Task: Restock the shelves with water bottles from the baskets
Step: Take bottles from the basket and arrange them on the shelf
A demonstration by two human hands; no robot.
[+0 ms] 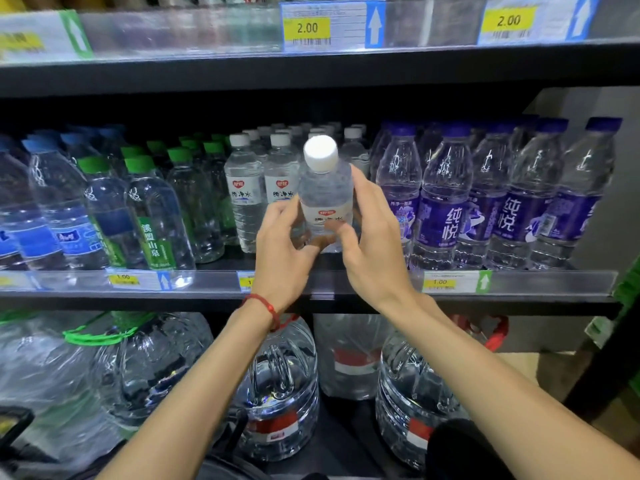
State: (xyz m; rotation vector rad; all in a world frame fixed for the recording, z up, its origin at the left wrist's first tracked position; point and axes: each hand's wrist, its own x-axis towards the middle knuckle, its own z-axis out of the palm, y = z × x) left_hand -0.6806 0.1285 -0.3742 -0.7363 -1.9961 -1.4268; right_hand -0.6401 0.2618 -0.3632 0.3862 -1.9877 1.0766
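Note:
A clear water bottle [325, 192] with a white cap and a white label stands upright at the front of the middle shelf [519, 282]. Both hands hold it low down. My left hand [282, 251] grips its left side and base, with a red string on the wrist. My right hand [372, 237] wraps its right side, thumb across the front. Right behind and to the left stand rows of the same white-capped bottles [246, 192]. The basket is hardly in view.
Green-capped bottles [152, 216] and blue-capped bottles [52, 209] fill the shelf's left, purple-labelled bottles [485, 202] its right. Large water jugs [277, 386] stand on the bottom shelf under my arms. An upper shelf edge [325, 26] with price tags hangs above. A dark object [14, 431] shows at lower left.

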